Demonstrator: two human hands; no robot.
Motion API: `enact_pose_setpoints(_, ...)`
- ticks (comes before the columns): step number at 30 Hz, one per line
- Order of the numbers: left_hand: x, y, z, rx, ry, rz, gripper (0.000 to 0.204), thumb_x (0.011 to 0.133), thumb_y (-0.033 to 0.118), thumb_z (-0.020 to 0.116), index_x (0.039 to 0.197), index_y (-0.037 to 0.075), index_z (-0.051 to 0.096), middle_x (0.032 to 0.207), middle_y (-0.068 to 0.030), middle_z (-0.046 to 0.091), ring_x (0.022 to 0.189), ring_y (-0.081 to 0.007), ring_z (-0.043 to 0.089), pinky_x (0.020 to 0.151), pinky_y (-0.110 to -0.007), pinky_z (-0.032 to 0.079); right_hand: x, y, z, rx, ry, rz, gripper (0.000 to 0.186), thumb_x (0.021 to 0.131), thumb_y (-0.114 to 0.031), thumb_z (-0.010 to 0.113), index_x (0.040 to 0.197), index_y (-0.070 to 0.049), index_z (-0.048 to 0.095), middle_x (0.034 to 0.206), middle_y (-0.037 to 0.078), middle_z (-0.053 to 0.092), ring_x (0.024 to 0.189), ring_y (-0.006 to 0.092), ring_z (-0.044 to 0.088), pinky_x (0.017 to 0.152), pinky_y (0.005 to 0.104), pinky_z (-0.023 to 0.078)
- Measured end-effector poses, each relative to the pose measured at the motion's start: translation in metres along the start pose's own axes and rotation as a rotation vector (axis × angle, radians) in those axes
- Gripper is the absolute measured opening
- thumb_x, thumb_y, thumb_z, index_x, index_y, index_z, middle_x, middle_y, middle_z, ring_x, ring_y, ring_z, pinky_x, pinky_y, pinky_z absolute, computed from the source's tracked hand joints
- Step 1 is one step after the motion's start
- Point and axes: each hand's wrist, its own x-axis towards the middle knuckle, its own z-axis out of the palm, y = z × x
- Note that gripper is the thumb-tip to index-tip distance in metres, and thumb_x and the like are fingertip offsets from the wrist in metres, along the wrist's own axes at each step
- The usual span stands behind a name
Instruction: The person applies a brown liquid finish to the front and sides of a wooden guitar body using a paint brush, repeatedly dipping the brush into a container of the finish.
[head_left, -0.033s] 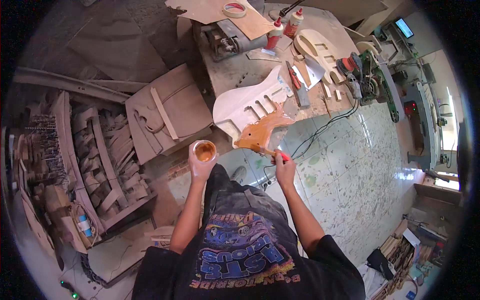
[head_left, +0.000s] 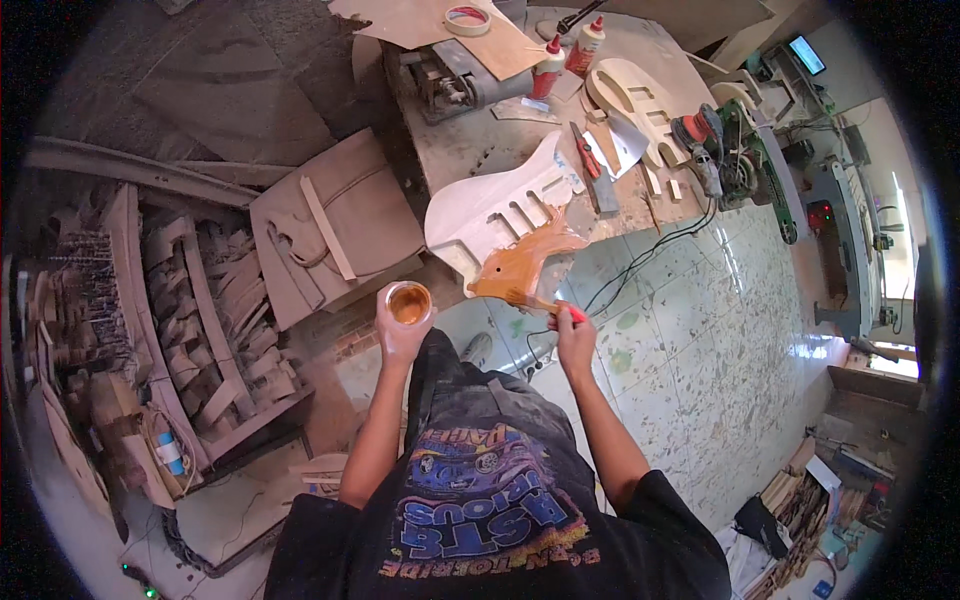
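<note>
My left hand (head_left: 398, 330) is closed around a clear cup (head_left: 410, 302) of amber-brown liquid, left of the guitar body. My right hand (head_left: 573, 335) grips a paintbrush (head_left: 550, 305) with a red-tipped handle, its bristles resting on the wet orange-brown coat near the lower edge of the pale wooden guitar body (head_left: 460, 225). The coat covers the lower right part of the body; the rest, with several cut cavities, is bare wood. The body lies flat at the front edge of the cluttered workbench (head_left: 450, 150).
Behind are glue bottles (head_left: 548, 73), a tape roll (head_left: 468, 20), another guitar body (head_left: 640, 120), a red-orange clamp or tool (head_left: 588, 150) and a sander (head_left: 698, 135). A wood board (head_left: 350, 200) and scrap shelves (head_left: 205, 360) stand left; cables (head_left: 640, 270) trail across the tiled floor.
My right hand and the brush have shifted very slightly to the right. My left hand and the cup look almost still.
</note>
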Motion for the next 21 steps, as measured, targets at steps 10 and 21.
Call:
enact_pose_setpoints(10, -0.003, 0.0, 0.003, -0.013, -0.016, 0.005, 0.063, 0.068, 0.008, 0.087, 0.121, 0.004, 0.052, 0.111, -0.0105, 0.061, 0.104, -0.0218, 0.062, 0.095, -0.035, 0.049, -0.009, 0.01, -0.007, 0.109, -0.009, 0.012, 0.03, 0.102, -0.02, 0.055, 0.114, 0.005, 0.067, 0.086, 0.01, 0.07, 0.072, 0.0134, 0.067, 0.069, 0.0274, 0.056)
enact_pose_setpoints(21, -0.014, 0.004, -0.013, -0.026, 0.054, -0.025, 0.061, 0.07, 0.007, 0.085, 0.121, 0.004, 0.052, 0.112, -0.01, 0.06, 0.105, -0.022, 0.061, 0.096, -0.035, 0.049, 0.008, -0.072, 0.039, -0.261, -0.12, -0.448, 0.026, 0.096, -0.02, 0.061, 0.104, 0.002, 0.071, 0.077, 0.016, 0.07, 0.069, 0.0242, 0.069, 0.069, 0.0352, 0.054)
